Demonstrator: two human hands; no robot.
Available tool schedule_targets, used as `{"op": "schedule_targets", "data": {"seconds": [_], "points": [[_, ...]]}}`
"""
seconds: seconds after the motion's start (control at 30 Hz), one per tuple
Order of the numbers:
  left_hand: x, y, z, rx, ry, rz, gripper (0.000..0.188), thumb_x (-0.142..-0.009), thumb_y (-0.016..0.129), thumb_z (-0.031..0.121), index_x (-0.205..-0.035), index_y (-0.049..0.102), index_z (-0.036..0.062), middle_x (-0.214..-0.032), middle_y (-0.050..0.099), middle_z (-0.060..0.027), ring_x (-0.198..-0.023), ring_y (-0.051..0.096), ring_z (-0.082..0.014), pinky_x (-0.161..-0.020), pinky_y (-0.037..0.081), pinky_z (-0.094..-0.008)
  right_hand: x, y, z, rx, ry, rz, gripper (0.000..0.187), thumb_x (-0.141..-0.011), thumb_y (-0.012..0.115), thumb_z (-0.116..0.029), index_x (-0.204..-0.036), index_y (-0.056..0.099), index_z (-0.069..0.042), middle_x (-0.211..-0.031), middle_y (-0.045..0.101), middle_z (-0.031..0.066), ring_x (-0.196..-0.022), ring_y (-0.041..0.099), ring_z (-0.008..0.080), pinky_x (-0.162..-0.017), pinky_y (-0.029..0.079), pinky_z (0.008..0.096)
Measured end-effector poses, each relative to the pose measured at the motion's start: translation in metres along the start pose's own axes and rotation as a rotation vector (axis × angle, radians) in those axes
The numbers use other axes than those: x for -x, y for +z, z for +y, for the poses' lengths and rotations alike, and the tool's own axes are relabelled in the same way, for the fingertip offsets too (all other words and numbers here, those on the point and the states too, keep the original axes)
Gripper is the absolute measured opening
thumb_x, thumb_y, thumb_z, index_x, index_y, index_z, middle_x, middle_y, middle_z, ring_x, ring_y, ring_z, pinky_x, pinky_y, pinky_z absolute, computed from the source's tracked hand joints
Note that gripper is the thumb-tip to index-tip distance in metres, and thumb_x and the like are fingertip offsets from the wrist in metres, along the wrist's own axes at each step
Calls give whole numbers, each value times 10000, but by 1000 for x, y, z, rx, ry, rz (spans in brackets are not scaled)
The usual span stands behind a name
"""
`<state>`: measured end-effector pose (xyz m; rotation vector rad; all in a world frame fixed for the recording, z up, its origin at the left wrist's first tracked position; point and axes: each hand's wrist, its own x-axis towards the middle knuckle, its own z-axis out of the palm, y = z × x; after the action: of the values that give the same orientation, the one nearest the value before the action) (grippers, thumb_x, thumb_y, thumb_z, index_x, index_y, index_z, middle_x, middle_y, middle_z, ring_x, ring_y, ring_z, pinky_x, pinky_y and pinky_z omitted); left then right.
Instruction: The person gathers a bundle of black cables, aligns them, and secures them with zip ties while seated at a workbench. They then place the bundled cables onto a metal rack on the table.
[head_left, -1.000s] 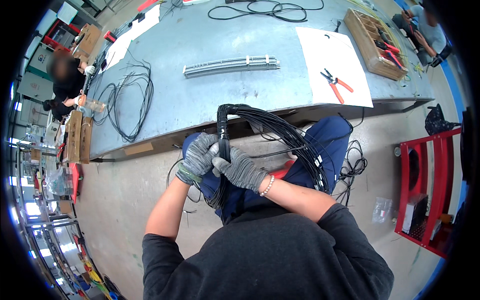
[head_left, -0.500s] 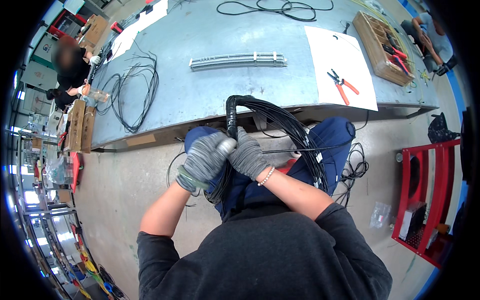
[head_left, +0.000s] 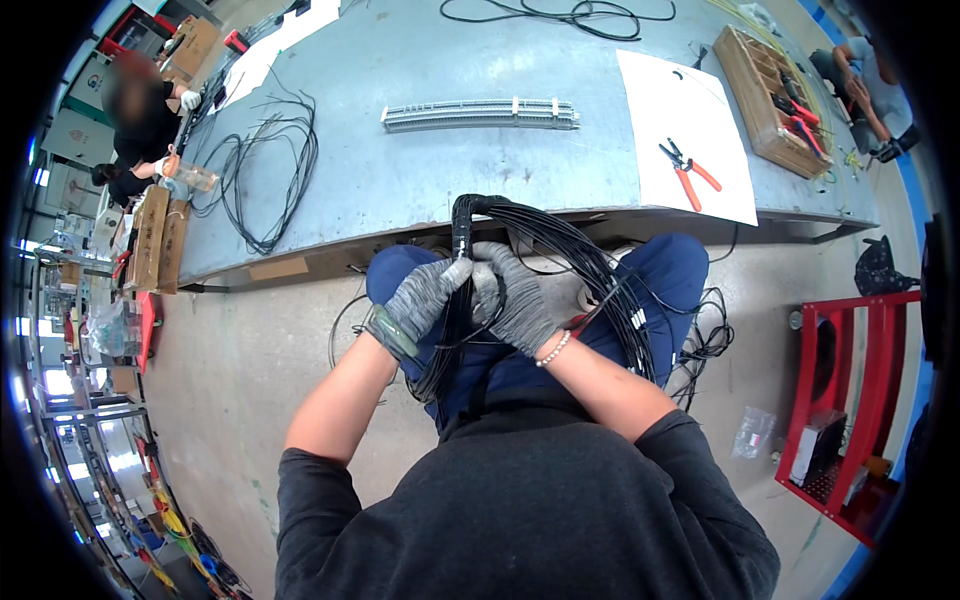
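A thick bundle of black cables [head_left: 540, 222] lies across my lap, bent over at the top, where black tape wraps its neck. My left hand [head_left: 425, 297], in a grey knit glove, closes on the bundle's left leg just below the taped part. Right beside it, my gloved right hand [head_left: 515, 300] has its fingers curled against the same leg. A thin black cable [head_left: 503, 290] loops across the right glove and appears pinched in those fingers; its end is hidden. The bundle's other leg fans down over my right thigh, with white labels [head_left: 638, 318] on several cables.
On the metal table [head_left: 350, 170] lie a grey slotted rail [head_left: 480, 114], orange-handled wire strippers [head_left: 688, 174] on white paper, loose black cables [head_left: 270, 170] and a wooden tool box [head_left: 770, 105]. A red cart [head_left: 855, 400] stands at right. Other people sit at both sides.
My right hand has shifted slightly right and turned, its fingers now curled at the bundle. The left hand has moved a little lower. The thin cable stretched rightward before now loops over the right glove.
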<state>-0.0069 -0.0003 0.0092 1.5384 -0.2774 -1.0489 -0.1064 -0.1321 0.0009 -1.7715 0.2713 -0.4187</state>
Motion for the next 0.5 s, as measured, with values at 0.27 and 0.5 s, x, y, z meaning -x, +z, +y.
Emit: {"op": "schedule_targets", "data": {"seconds": [0.27,0.5], "points": [[-19,-20,13,161,-254,173,268,-929,569,364,-837,569,112,-679,559,8,-554,528,-126,-531,495,-286,38,-129,-45,1002,-282,-768,182,-867,576,-259,-950,620,-103,-719,645,115,-627,644,305,-564,510,404],[-21,-18,21,119,-253,105,261,-928,565,372,-861,576,121,-685,549,28,-583,529,-94,-556,486,-268,114,-452,5,1623,701,-139,425,-810,493,-44,-1230,554,-57,-1150,624,160,-1031,604,332,-900,483,399]]}}
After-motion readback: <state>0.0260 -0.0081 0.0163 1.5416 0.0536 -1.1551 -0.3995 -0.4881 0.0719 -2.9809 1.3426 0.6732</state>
